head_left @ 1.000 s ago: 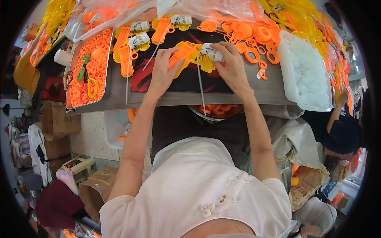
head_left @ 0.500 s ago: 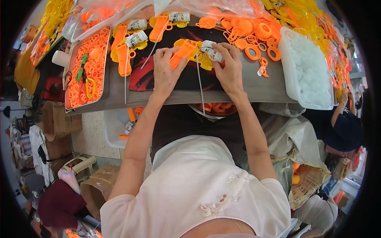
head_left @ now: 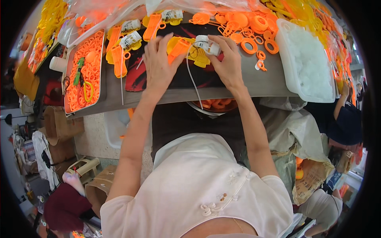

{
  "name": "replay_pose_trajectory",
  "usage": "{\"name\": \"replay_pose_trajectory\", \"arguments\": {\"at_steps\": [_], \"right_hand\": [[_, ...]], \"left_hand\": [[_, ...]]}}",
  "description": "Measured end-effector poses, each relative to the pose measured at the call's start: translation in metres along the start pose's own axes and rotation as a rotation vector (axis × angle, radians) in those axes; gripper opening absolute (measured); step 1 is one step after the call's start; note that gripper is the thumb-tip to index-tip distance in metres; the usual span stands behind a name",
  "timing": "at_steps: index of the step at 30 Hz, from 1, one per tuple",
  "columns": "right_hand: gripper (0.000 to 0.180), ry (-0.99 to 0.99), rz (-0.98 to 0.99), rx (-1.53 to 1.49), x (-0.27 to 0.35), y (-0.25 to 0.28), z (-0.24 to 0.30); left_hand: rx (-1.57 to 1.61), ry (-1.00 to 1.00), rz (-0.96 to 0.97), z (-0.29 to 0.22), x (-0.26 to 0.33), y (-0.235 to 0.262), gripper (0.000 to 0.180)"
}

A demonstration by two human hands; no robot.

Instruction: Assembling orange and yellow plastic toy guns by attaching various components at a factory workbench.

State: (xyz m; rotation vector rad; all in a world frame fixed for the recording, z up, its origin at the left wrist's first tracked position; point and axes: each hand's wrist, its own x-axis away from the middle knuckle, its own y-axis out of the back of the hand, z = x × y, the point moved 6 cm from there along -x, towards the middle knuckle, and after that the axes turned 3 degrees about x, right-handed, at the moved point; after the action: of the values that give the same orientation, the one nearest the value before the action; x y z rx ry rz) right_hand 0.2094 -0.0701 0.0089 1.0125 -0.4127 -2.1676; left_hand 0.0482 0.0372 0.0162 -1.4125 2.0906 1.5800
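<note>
A yellow and orange plastic toy part (head_left: 179, 48) lies over the dark mat, with a white cylindrical unit (head_left: 207, 45) at its right end. My right hand (head_left: 228, 59) grips that white unit between thumb and fingers. From the assembly a thin pale tube (head_left: 191, 75) hangs down past the table edge. My left hand (head_left: 159, 65) is beside the orange portion, its fingers stretched, apart and slightly blurred; the thumb is close to the orange piece, and whether it touches cannot be made out. Similar yellow-orange assemblies (head_left: 118, 59) with white units lie beyond my left hand.
On the left, a tray (head_left: 104, 67) holds small orange rings and green-handled pliers (head_left: 79, 71). Loose orange rings and discs (head_left: 249, 45) lie to the right, beside a white bin (head_left: 303, 89) of translucent pieces. Plastic bags (head_left: 131, 10) line the back. Other people sit at both sides.
My left hand has shifted left and its fingers have lifted off the orange portion. The right hand stays on the white unit, which has turned slightly. The whole view has shifted a little.
</note>
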Motion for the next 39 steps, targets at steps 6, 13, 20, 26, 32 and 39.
{"name": "replay_pose_trajectory", "arguments": {"at_steps": [6, 13, 20, 26, 32, 39], "right_hand": [[0.057, 0.041, -0.026, -0.001, -0.005, -0.001, 0.001], [0.057, 0.060, -0.094, 0.128, 0.012, 0.004, 0.016], [0.026, 0.153, 0.037, 0.301, 0.020, -0.026, 0.011], [0.027, 0.140, 0.065, 0.274, 0.009, -0.037, 0.017], [0.019, 0.155, 0.090, 0.342, 0.011, -0.039, 0.021], [0.019, 0.041, 0.170, 0.275, 0.006, -0.047, 0.007]], "left_hand": [[0.005, -0.454, 0.222, -0.045, -0.042, -0.028, 0.049], [0.438, -0.035, 0.406, 0.005, -0.051, -0.032, 0.045], [0.704, 0.069, 0.380, 0.037, -0.030, -0.050, 0.049], [0.673, 0.073, 0.374, 0.042, -0.028, -0.054, 0.051], [0.527, 0.010, 0.345, 0.036, -0.029, -0.051, 0.050], [0.518, 0.003, 0.314, 0.030, -0.030, -0.050, 0.050]]}}
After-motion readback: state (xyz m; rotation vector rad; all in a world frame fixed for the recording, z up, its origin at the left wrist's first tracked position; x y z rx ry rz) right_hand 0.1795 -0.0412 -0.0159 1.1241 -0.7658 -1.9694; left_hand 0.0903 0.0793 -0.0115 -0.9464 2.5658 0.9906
